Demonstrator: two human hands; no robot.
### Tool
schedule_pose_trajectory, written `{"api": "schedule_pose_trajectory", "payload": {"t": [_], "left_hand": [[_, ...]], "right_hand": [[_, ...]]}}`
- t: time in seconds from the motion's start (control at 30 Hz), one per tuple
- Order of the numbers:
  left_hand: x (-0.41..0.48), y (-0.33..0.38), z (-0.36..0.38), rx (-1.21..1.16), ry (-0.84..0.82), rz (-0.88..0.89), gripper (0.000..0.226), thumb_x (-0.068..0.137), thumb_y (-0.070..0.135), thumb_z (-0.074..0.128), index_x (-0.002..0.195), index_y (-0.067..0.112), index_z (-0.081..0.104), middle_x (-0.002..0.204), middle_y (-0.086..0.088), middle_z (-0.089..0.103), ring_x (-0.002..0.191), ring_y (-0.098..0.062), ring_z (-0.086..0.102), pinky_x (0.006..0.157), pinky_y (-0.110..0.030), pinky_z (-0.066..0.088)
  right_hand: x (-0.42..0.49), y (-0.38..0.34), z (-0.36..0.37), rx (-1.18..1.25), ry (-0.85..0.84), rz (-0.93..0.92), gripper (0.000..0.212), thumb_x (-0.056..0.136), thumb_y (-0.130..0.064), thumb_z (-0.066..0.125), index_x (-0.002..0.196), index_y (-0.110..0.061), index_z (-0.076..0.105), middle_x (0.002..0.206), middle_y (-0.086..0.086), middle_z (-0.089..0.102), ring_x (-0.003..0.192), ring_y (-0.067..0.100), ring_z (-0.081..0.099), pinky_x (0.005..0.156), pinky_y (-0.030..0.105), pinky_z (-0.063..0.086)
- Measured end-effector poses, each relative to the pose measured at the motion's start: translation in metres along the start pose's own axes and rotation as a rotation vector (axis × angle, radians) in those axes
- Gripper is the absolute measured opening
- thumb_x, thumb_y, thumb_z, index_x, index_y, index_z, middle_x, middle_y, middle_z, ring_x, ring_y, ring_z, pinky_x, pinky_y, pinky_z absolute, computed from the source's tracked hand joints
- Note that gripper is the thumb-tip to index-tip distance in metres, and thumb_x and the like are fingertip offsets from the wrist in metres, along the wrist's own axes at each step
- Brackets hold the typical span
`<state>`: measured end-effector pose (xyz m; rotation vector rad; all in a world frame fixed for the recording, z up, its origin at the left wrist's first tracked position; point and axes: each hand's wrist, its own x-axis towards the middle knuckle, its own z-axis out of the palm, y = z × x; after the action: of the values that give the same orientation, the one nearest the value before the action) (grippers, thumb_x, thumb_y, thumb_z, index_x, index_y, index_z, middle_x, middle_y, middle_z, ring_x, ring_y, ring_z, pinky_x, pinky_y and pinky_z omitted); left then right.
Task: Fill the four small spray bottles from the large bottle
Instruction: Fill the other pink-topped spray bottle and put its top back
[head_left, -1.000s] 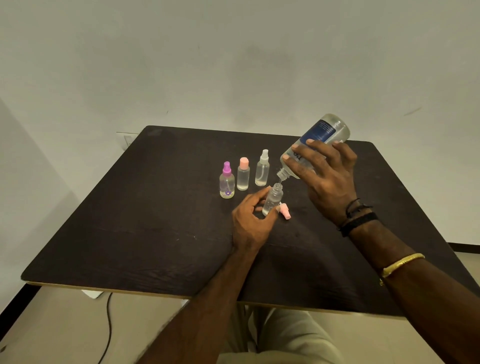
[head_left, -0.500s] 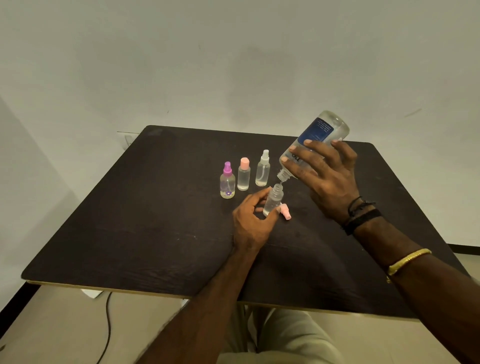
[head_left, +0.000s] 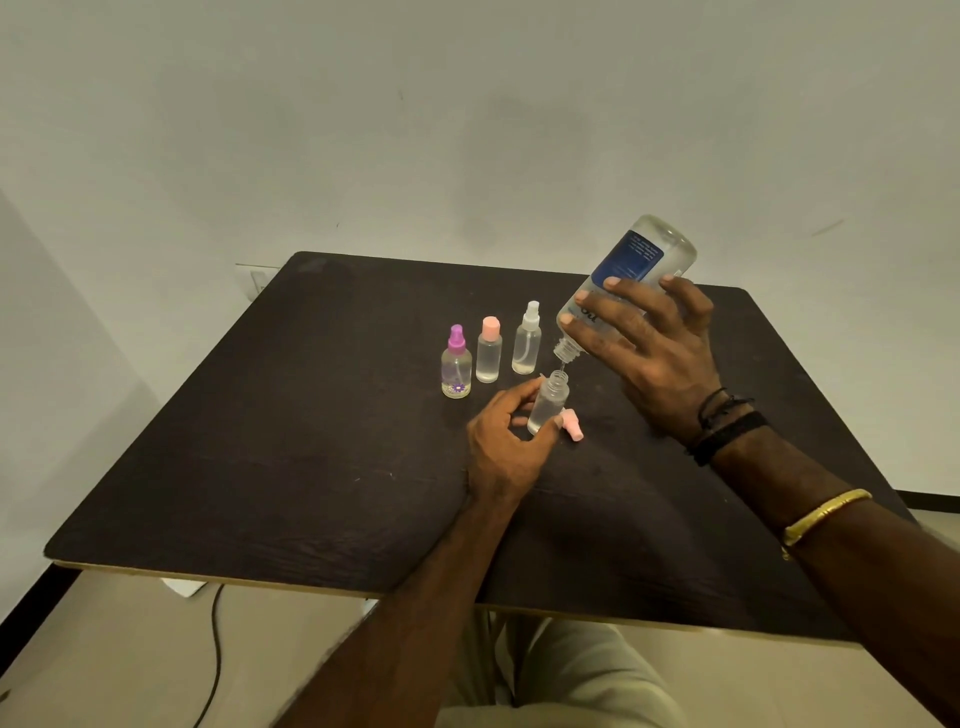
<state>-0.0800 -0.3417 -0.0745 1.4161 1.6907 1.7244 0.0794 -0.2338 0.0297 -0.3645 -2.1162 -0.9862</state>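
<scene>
Four small spray bottles (head_left: 549, 405) — one large bottle (head_left: 631, 283)

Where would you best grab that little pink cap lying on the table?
Pinch the pink cap across its narrow body, coming from above. It lies on its side on the table, beside the open small bottle that the left hand holds, so approach from its right.

Three capped bottles (head_left: 488, 358) block far side; near table (head_left: 260, 493) seemingly free.
</scene>
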Motion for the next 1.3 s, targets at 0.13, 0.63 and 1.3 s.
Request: {"api": "schedule_pose_trajectory", "payload": {"t": [0.13,0.63,1.3], "left_hand": [[-0.0013,0.0017,-0.0002,-0.021,0.010,0.009,0.053,0.081,0.016,0.083,0.131,0.015,0.065,0.119,0.010,0.068,0.104,0.002,0.066,0.086,-0.014,0.055],[-0.0011,0.0010,0.0004,-0.038,0.027,0.024,0.052,0.081,0.015,0.082,0.130,0.014,0.066,0.120,0.005,0.071,0.104,-0.003,0.068,0.086,-0.021,0.058],[-0.0007,-0.0002,0.0000,-0.029,0.023,0.025,0.050,0.082,0.017,0.082,0.130,0.014,0.066,0.120,0.005,0.071,0.105,-0.002,0.067,0.087,-0.020,0.057]], "right_hand": [[-0.0004,-0.0021,-0.0016,0.013,0.009,-0.030,0.035,0.101,-0.012,0.061,0.135,-0.022,0.065,0.137,0.006,0.064,0.133,0.028,0.050,0.108,0.054,0.034],[-0.0030,-0.0018,-0.0027,-0.002,0.000,-0.044,0.035,0.101,-0.011,0.061,0.135,-0.022,0.065,0.137,0.006,0.064,0.133,0.028,0.050,0.110,0.054,0.031],[-0.0045,-0.0028,-0.0028,0.013,-0.010,-0.041,0.034,0.103,-0.013,0.059,0.135,-0.022,0.065,0.137,0.006,0.064,0.134,0.028,0.049,0.109,0.055,0.033]]}}
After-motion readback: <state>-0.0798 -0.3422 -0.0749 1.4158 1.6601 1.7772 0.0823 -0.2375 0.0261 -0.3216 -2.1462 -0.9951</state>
